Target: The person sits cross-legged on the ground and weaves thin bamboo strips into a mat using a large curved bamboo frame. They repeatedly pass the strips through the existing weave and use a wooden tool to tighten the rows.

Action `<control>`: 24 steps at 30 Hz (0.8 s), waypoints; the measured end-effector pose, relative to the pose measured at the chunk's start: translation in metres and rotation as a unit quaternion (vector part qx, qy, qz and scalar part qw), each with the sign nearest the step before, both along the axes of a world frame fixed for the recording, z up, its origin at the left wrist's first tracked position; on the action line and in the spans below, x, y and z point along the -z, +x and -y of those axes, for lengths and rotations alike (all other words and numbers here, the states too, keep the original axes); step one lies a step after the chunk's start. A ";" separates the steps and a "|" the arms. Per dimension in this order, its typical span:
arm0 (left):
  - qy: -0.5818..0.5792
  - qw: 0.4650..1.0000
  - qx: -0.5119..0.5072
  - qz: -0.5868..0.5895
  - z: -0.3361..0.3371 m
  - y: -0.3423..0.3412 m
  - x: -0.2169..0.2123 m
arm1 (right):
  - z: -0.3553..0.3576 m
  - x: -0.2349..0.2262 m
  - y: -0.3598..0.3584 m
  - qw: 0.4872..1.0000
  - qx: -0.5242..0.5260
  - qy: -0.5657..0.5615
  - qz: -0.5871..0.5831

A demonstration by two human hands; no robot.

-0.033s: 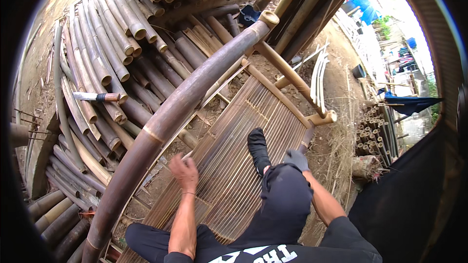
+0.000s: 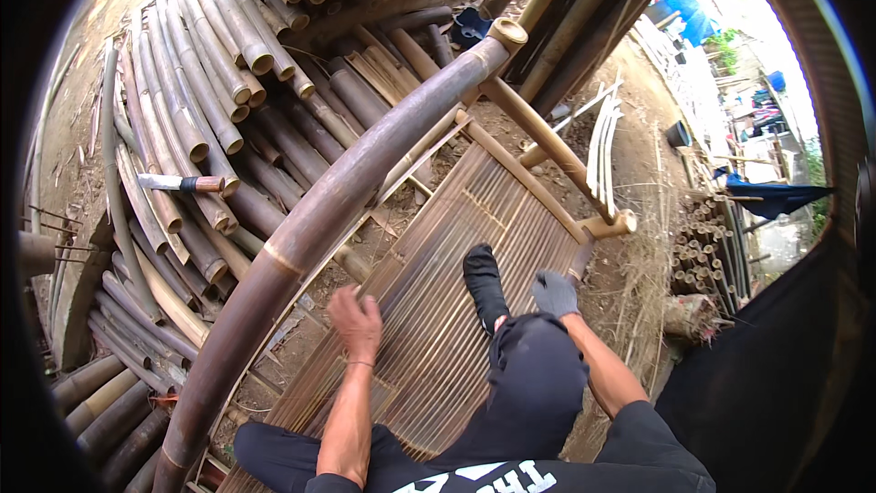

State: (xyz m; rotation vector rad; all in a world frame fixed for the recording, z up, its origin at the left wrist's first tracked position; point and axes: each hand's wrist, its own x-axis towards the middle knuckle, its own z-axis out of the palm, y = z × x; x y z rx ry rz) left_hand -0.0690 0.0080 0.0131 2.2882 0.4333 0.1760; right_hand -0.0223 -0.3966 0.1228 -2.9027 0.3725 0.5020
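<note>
Big bamboo pole [image 2: 319, 219] just past the left hand [image 2: 356, 321], a bit to its left. Long way of the pole: from near left up to far right, over the slat mat [image 2: 474, 219]. Left hand nearer to the pole, not touching it as far as can be seen, fingers curled loose, holding nothing. Left arm straight out from the body, over the mat. Right hand [image 2: 555, 294] in a grey glove, farther from the pole, at the right edge of the mat beside a black shoe [image 2: 482, 278], fingers bent down; cannot tell if gripping something. More bamboo [image 2: 201, 110] piled far left.
</note>
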 end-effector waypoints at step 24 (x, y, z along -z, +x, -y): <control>0.020 0.956 -0.041 -0.291 0.156 0.215 0.045 | -0.090 0.155 0.369 0.870 -0.492 0.030 0.020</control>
